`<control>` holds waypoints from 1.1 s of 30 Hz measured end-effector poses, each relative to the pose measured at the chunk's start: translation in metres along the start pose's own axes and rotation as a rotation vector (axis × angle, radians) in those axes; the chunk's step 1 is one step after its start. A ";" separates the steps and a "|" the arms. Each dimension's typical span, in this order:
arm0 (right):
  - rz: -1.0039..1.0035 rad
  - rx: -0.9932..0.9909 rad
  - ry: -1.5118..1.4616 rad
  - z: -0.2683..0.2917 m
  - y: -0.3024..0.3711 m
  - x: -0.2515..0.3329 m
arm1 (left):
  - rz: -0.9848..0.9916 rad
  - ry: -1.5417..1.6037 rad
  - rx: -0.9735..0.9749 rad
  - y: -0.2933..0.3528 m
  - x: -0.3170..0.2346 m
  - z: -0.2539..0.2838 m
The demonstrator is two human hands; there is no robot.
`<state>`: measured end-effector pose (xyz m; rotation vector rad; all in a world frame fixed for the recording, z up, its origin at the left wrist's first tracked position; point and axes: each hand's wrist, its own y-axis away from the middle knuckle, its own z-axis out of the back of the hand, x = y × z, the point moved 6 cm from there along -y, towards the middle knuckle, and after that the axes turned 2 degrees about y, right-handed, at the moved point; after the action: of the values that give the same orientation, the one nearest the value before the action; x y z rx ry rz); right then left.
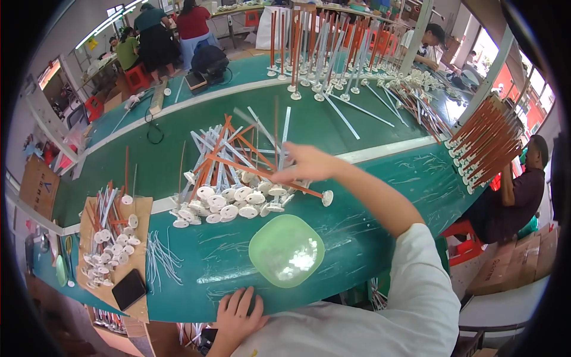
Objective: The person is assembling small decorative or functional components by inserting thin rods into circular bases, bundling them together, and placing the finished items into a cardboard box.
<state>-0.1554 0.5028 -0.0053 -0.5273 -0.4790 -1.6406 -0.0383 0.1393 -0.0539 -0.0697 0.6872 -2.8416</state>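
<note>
1. Rods with white disc bases (228, 194): one heap, orange-brown and pale grey, lying along the far edge of the green workbench (369, 238). Discs are bunching toward the near edge; shafts are fanning away across the white rail (380, 153) and over the green belt (196, 113).
2. Right hand (310, 163): nearer of the two, hanging over the heap's right flank; its forearm is spanning the workbench from the near edge.
3. Governing relation, as judged: most of the heap is lying leftward of the right fingers, its discs on their near-edge side.
4. Long axis: one orange-brown rod is slanting from far left to near right, passing at the thumb (279, 176), its disc (327, 198) sitting right of the heap.
5. Right fingers: blurred; whether they are clamping a shaft or standing apart cannot be told.
6. Left hand (241, 312): resting on the near edge, fingers slightly spread, nothing visible in it, well apart from the heap.
7. Pale green bowl (259, 243): standing between heap and near edge, holding small white pieces (303, 257).
</note>
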 end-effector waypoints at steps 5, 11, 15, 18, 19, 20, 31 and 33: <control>-0.073 0.147 0.148 -0.016 -0.009 0.036 | 0.053 -0.049 0.000 0.000 -0.001 -0.004; 0.148 -0.171 -0.002 -0.013 -0.035 0.022 | 0.001 -0.058 -0.084 0.005 -0.009 -0.001; 0.157 -0.288 0.072 0.001 -0.002 0.037 | 0.070 0.081 -0.095 -0.017 -0.013 0.008; 0.176 -0.302 0.101 0.002 0.018 0.031 | -0.016 0.129 -0.129 -0.024 -0.027 0.006; 0.230 -0.382 0.118 0.006 0.024 0.029 | -0.017 0.127 -0.131 -0.025 -0.030 0.002; 0.245 -0.377 0.081 0.009 0.030 0.020 | -0.069 0.135 -0.122 -0.026 -0.035 -0.004; -0.188 -0.606 0.406 0.146 0.138 -0.162 | -0.284 0.179 -0.140 -0.048 -0.082 -0.025; -0.447 -0.728 0.521 0.189 0.159 -0.225 | -0.303 0.081 -0.010 -0.064 -0.093 -0.027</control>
<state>0.0398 0.7728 0.0159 -0.5051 0.4452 -2.2910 0.0369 0.2270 -0.0482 -0.0649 0.7670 -3.1455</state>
